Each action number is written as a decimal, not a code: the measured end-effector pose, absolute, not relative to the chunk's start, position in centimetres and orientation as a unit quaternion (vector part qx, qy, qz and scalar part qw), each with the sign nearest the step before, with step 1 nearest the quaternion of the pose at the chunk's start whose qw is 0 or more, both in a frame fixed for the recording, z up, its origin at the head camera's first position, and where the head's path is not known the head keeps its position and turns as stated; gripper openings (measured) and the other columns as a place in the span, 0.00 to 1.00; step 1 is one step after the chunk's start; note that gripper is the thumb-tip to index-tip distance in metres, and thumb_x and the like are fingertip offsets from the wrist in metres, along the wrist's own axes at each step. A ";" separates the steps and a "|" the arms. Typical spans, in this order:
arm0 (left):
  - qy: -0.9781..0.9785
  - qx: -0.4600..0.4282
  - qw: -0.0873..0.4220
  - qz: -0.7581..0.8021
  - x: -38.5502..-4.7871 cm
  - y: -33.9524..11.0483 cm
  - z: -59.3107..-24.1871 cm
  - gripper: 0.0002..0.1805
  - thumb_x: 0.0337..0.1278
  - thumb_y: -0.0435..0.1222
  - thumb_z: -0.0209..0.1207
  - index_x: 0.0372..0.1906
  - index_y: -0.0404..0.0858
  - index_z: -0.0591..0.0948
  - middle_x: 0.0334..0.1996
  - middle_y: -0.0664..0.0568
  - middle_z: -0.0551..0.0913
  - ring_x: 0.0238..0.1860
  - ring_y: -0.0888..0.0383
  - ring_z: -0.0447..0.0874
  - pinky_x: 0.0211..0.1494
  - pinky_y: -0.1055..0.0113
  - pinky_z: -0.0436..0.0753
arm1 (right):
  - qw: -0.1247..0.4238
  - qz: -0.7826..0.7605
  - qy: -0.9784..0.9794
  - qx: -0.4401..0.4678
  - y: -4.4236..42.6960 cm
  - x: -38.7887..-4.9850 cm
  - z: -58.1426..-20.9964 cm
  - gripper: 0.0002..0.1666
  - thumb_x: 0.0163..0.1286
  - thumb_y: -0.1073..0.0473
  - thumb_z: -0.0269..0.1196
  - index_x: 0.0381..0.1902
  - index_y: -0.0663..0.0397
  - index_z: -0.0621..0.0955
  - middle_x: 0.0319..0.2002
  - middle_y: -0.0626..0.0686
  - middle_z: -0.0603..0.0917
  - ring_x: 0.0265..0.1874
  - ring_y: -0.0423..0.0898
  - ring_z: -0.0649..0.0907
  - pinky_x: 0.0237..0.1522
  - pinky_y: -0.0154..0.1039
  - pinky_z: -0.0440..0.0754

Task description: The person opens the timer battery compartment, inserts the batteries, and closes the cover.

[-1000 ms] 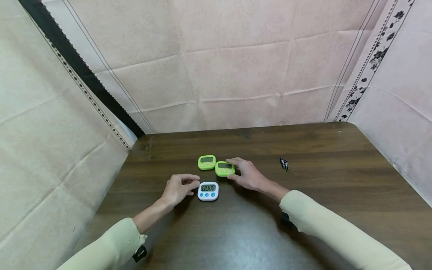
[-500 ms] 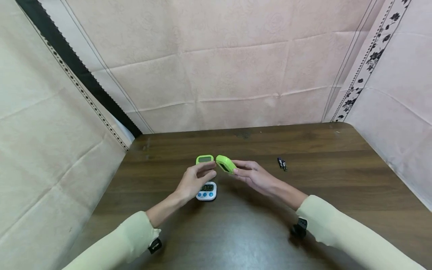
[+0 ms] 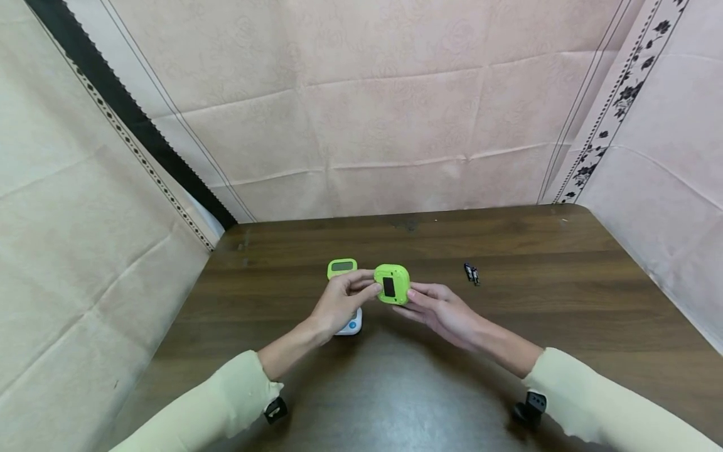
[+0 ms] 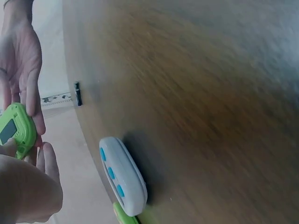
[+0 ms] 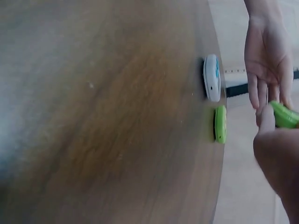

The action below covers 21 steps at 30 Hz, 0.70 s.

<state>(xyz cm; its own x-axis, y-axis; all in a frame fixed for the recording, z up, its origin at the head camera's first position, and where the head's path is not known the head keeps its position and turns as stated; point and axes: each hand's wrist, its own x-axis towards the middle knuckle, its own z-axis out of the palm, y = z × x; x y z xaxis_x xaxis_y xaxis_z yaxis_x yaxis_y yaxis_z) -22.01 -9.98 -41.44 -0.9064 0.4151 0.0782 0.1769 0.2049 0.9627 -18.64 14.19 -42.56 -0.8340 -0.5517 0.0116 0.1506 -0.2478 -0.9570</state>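
Observation:
A lime-green digital timer (image 3: 393, 284) is up off the table, its back with a dark rectangle turned to the head camera. My left hand (image 3: 341, 300) pinches its left edge between thumb and fingers. At the opposite edge my right hand (image 3: 443, 314) grips it too, thumb in front. Behind the left hand lies a second green timer (image 3: 341, 266), partly covered. The white timer (image 3: 353, 324) with blue buttons is mostly hidden under that hand in the head view; the left wrist view shows the white timer (image 4: 123, 176) flat on the table.
Two small dark batteries (image 3: 471, 274) lie side by side on the brown wooden table (image 3: 508, 238), right of the hands. Pale patterned cloth (image 3: 395, 125) hangs behind the table and along both sides.
My right hand has lifted the green timer from beside the other one and turned its back toward the head camera. The left hand has left the white timer and taken the green timer's left edge.

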 end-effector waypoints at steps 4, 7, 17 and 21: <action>0.759 0.173 0.114 0.617 -21.8 -9.8 -41.4 0.18 0.74 0.35 0.66 0.63 0.36 0.85 0.54 0.45 0.90 0.55 0.52 0.90 0.63 0.57 0.88 | 0.164 -0.753 0.621 -0.141 14.4 -17.6 -42.4 0.28 0.87 0.64 0.52 0.76 0.76 0.65 0.72 0.73 0.72 0.70 0.65 0.76 0.72 0.53 0.74; 0.749 0.164 0.125 0.630 -21.5 -9.6 -41.5 0.17 0.73 0.34 0.67 0.62 0.35 0.85 0.53 0.44 0.90 0.55 0.52 0.90 0.63 0.51 0.87 | 0.108 -0.721 0.677 -0.098 14.7 -17.0 -42.2 0.25 0.82 0.65 0.61 0.70 0.73 0.75 0.64 0.69 0.82 0.62 0.60 0.84 0.68 0.49 0.80; 0.707 0.155 0.141 0.675 -20.7 -8.6 -41.7 0.16 0.70 0.28 0.67 0.58 0.27 0.83 0.50 0.38 0.90 0.50 0.50 0.92 0.61 0.45 0.88 | 0.033 -0.665 0.744 -0.046 15.3 -15.9 -41.5 0.25 0.74 0.62 0.71 0.65 0.63 0.82 0.59 0.61 0.87 0.58 0.54 0.87 0.59 0.36 0.86; 0.709 0.150 0.141 0.674 -20.3 -8.4 -41.8 0.16 0.69 0.27 0.68 0.58 0.26 0.83 0.49 0.38 0.90 0.49 0.50 0.92 0.59 0.48 0.89 | 0.024 -0.659 0.751 -0.038 15.1 -15.9 -41.5 0.25 0.72 0.60 0.73 0.64 0.64 0.83 0.56 0.61 0.89 0.55 0.53 0.89 0.57 0.36 0.87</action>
<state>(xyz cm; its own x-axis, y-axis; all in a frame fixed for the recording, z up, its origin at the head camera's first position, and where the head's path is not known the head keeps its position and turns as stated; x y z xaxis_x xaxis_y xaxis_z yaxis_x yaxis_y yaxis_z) -20.33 -8.39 -41.77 -0.9148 0.4039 0.0024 0.0227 0.0453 0.9987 -15.85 15.10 -41.46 -0.9960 -0.0877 0.0141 -0.0254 0.1282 -0.9914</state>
